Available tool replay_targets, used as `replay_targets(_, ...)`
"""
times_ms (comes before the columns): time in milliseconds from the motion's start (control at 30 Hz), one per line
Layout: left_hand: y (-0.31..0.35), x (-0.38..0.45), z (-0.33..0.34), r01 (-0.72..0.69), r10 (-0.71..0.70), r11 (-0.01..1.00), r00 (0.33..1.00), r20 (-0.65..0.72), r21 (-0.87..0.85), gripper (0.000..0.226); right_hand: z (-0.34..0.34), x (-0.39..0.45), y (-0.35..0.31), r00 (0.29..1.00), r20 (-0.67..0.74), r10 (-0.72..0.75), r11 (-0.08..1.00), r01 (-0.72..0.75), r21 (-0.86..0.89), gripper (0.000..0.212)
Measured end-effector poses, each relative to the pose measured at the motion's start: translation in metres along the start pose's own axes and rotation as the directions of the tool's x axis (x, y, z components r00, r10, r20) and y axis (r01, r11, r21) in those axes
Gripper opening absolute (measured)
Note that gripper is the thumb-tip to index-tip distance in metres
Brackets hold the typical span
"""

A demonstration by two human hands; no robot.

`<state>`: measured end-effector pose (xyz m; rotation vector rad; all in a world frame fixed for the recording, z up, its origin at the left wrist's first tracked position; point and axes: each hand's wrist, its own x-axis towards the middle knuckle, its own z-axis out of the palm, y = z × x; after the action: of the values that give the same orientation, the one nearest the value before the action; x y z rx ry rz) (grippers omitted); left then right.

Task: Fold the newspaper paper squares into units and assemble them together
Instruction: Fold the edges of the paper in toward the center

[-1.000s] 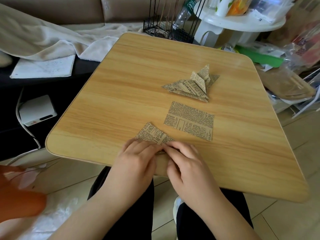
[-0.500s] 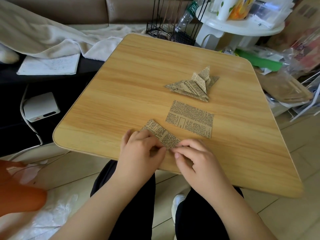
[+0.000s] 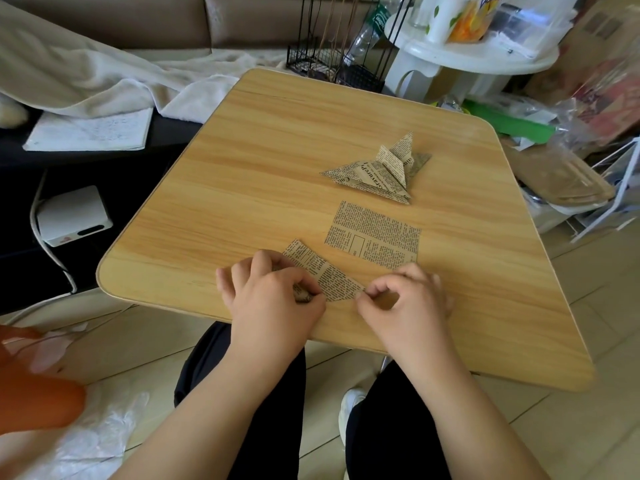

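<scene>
Both hands at the near edge of the light wood-grain bench (image 3: 242, 174), knuckles up, set apart; left hand (image 3: 273, 299) curls over the left end of the half-folded tan newsprint piece (image 3: 325, 275), fingers bent onto it; right hand (image 3: 407, 299) pinches its right tip between thumb and forefinger; left end of the piece hidden under the fingers, fold there unclear; long axis runs far-left to near-right, point toward the right hand; flat newsprint square (image 3: 374, 235) just beyond; folded newsprint units (image 3: 379, 171) farther back.
</scene>
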<state>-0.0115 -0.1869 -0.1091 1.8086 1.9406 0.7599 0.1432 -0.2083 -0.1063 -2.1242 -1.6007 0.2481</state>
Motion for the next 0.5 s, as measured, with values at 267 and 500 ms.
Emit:
replay_targets(267, -0.002, 0.002, 0.000, -0.010, 0.009, 1.000, 1.000, 0.024, 0.011, 0.008, -0.023, 0.007, 0.019, 0.998, -0.027, 0.054, 0.997, -0.053, 0.057, 0.027)
replay_targets(500, 0.004, 0.007, -0.005, 0.004, -0.008, 0.999, 0.995, 0.100, 0.040, 0.018, 0.011, -0.004, -0.023, 0.986, 0.034, -0.162, 0.983, 0.159, 0.093, 0.026)
